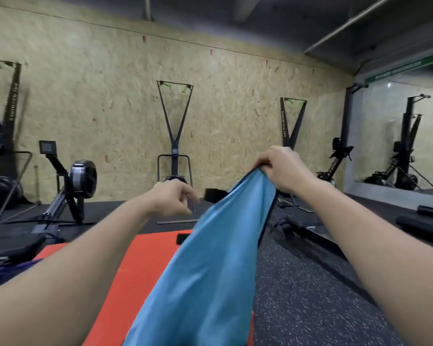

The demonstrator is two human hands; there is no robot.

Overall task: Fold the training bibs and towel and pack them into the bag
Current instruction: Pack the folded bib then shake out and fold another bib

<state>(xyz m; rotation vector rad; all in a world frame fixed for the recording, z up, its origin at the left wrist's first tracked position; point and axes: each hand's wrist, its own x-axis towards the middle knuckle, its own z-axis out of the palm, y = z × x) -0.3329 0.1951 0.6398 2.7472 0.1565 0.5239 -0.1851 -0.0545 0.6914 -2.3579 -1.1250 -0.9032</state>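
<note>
Head view, gym room. The right hand [280, 168] is raised ahead of the person, fingers curled tight over the top corner of a smooth light-blue cloth with a dark edge trim [210, 265]; whether this is the towel or one of the bibs cannot be told from this angle. The cloth hangs from that grip in a long slack drape, running down and toward the lower frame edge, between the two forearms.

The left hand [171, 199] is held lower and to the left of the cloth's upper part, close to it but apart. Its fingers are loosely bent and point toward the cloth; they hold nothing.

Under the cloth lies a flat orange-red foam mat [125, 278] on a dark speckled rubber floor [308, 295]. A bit of dark blue fabric [8, 270] shows at the left edge beside the left forearm, blurred.

Behind: a black rowing machine with round flywheel [79, 176] at left, tall black V-shaped ski trainers [174, 126] against a chipboard wall [105, 78], and a wall mirror [400, 136] at right.
</note>
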